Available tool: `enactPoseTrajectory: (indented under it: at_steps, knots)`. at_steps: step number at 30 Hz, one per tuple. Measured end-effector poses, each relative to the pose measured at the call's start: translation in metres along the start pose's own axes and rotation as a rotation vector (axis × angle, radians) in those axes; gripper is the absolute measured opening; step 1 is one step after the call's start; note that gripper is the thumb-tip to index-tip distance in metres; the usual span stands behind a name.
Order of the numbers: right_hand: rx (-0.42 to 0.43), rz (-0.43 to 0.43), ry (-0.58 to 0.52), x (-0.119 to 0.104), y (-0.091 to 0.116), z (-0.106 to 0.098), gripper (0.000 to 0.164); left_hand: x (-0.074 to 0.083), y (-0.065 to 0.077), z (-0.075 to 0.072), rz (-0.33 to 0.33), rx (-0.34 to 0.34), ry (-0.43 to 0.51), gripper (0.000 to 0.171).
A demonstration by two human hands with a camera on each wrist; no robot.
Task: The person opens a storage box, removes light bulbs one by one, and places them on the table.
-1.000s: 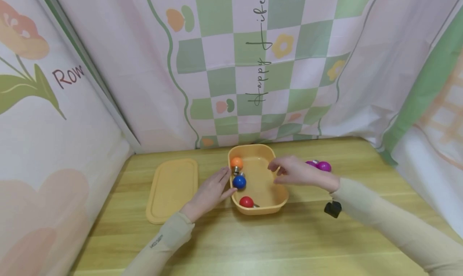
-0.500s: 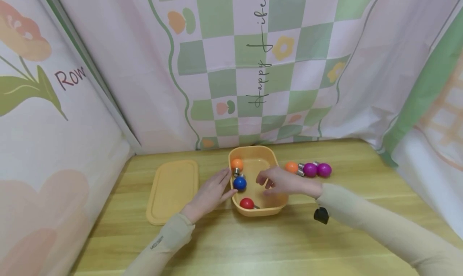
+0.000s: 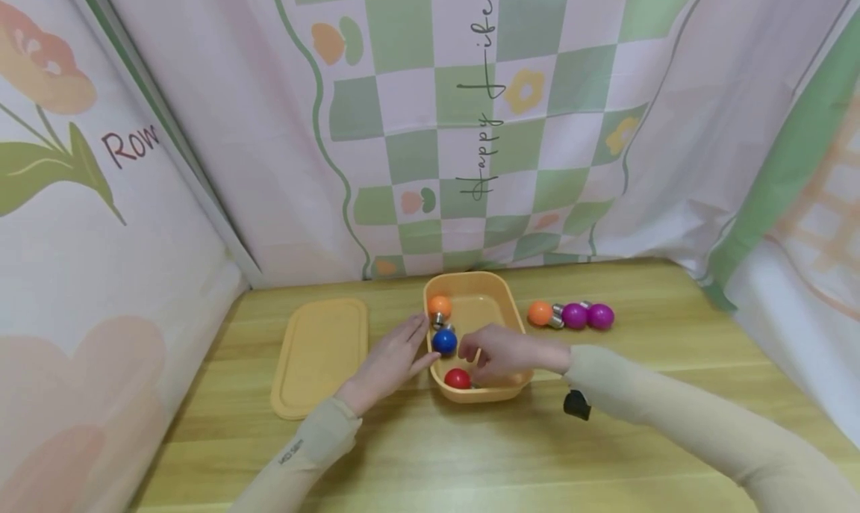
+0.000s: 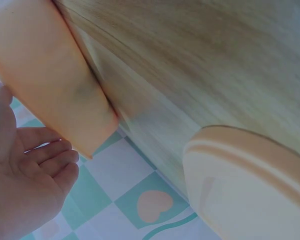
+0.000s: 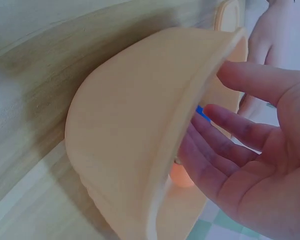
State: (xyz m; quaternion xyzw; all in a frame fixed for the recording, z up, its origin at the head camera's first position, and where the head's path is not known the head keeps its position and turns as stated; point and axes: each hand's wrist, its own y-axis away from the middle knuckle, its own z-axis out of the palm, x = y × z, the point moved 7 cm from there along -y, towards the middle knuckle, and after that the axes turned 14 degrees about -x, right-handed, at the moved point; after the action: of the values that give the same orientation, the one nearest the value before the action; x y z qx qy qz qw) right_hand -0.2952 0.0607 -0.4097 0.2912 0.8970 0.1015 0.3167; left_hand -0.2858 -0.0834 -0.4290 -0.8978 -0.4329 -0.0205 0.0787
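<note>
A yellow-orange plastic box (image 3: 507, 295) stands open on the table. Inside lie an orange bulb (image 3: 440, 306), a blue bulb (image 3: 444, 341) and a red bulb (image 3: 457, 378), small with metal screw bases. My left hand (image 3: 396, 356) rests against the box's left rim, fingers mostly straight; in the left wrist view its fingertips (image 4: 65, 145) lie by the edge. My right hand (image 3: 500, 350) reaches over the right wall into the box, close to the red bulb. Its fingers are loosely bent with nothing between them in the right wrist view, where the red bulb is hidden.
Right of the box, an orange bulb (image 3: 540, 313) and two purple bulbs (image 3: 575, 316) lie in a row on the wooden table (image 3: 430, 453). The box's flat lid (image 3: 321, 358) lies to the left. A patterned curtain (image 3: 403, 102) hangs behind.
My right hand has moved left and toward me, from the box's right rim down to beside the red bulb. The orange bulb outside came into sight. My left hand stays put.
</note>
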Motion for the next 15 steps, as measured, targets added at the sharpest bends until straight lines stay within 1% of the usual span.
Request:
enactPoseTrajectory:
  at_steps: [9, 15]
  knots:
    - [-0.054, 0.021, -0.014, -0.004, -0.010, 0.009, 0.026, 0.001, 0.001, -0.001, 0.011, 0.009, -0.012, 0.064]
    - [-0.070, 0.032, 0.007, -0.002, -0.016, 0.013, 0.022, 0.001, 0.001, -0.002, 0.011, 0.020, -0.027, 0.063]
